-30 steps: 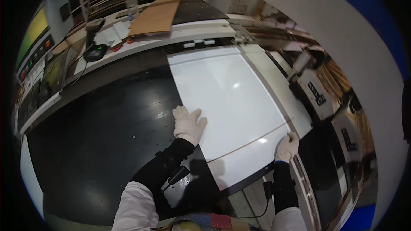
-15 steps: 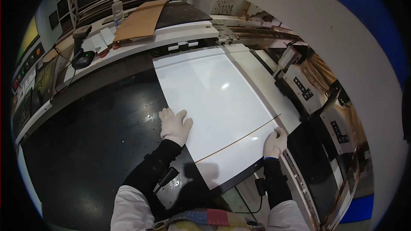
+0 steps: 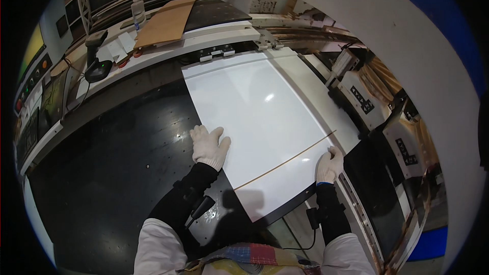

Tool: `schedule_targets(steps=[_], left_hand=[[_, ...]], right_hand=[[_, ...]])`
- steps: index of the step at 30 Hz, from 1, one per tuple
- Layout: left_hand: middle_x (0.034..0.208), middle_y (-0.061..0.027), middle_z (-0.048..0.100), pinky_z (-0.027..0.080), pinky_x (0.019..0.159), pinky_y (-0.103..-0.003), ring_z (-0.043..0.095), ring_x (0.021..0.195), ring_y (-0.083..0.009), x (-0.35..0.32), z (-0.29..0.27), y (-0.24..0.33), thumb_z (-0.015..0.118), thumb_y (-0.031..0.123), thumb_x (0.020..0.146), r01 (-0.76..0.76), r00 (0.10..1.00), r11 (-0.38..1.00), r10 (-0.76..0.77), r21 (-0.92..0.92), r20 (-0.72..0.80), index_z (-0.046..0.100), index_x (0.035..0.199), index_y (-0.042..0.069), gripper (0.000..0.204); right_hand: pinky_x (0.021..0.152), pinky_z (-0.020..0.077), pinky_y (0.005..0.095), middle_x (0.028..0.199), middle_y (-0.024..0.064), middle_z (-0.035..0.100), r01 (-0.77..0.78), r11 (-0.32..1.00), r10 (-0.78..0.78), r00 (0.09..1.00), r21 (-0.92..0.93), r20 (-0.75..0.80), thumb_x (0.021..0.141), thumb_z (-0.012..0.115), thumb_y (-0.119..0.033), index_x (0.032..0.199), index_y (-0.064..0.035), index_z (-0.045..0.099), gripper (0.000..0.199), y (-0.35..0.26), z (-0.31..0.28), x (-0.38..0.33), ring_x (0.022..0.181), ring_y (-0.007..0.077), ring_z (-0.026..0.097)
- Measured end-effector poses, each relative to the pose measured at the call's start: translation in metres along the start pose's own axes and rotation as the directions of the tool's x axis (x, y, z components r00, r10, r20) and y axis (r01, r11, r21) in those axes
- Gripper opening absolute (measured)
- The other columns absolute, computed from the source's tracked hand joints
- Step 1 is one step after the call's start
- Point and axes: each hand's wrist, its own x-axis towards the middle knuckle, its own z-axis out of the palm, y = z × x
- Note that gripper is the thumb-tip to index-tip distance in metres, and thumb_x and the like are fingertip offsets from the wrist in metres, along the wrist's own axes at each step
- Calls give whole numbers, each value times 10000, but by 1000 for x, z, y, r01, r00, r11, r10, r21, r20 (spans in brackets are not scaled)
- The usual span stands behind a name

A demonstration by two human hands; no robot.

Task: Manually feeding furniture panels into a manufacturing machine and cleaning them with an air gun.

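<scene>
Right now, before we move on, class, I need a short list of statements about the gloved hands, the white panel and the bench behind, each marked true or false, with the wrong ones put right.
1. The left hand and right hand are both gloved. True.
2. The left hand is at the white panel's right edge. False: it is at the left edge of the white panel.
3. A thin brown line crosses the white panel. True.
4. The brown sheet lies beneath the right hand. False: the brown sheet lies on the white bench at the back.
5. A clear bottle stands near the brown sheet. True.
</scene>
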Motion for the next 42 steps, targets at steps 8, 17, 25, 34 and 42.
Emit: schedule_targets(steps=[8, 17, 25, 34, 42], left_hand=[[1326, -354, 381, 133, 1146, -523, 219, 1325, -521, -2, 6, 3, 597, 353, 815, 26, 996, 999, -28, 22, 90, 605, 1197, 96, 460], [978, -160, 550, 361, 887, -438, 481, 985, -320, -138, -75, -21, 591, 281, 742, -251, 962, 943, 269, 220, -55, 607, 928, 36, 308], [1331, -201, 460, 264, 1103, -495, 386, 1300, -335, -384, -144, -74, 674, 201, 753, -137, 977, 944, 180, 299, -119, 481, 1262, 6, 578], [1211, -198, 577, 430, 980, -426, 530, 1142, -364, -714, -189, -116, 560, 310, 878, 921, 242, 356, -840, -157, -485, 549, 1211, 34, 433], [1108, -185, 628, 482, 888, -425, 601, 1016, -358, -885, -240, -149, 564, 309, 861, 835, -312, 59, -768, -546, -560, 610, 1144, 42, 391]], right_hand=[[870, 478, 405, 994, 211, 651, -32, 997, 32, 999, -64, -6, 799, 542, -97, 954, 16, 666, 228, 4, -9, 7, 948, 359, 617], [1035, 359, 470, 1157, 225, 589, 539, 825, -550, 835, 171, 20, 851, 557, -40, 1048, 57, 608, 225, -36, -22, -107, 1134, 384, 517], [933, 453, 466, 1081, 229, 608, 294, 332, -889, 414, 896, 194, 765, 539, 60, 973, 47, 621, 224, -189, -99, -291, 1021, 390, 576], [917, 463, 414, 1130, 213, 596, -176, 78, -981, -187, 981, 44, 788, 580, 14, 1055, 21, 597, 268, -285, -197, -536, 1035, 354, 582], [862, 501, 379, 1096, 188, 624, -349, 150, -580, -789, 925, -203, 871, 600, -114, 1129, -24, 594, 274, -381, -318, -806, 975, 313, 633]])
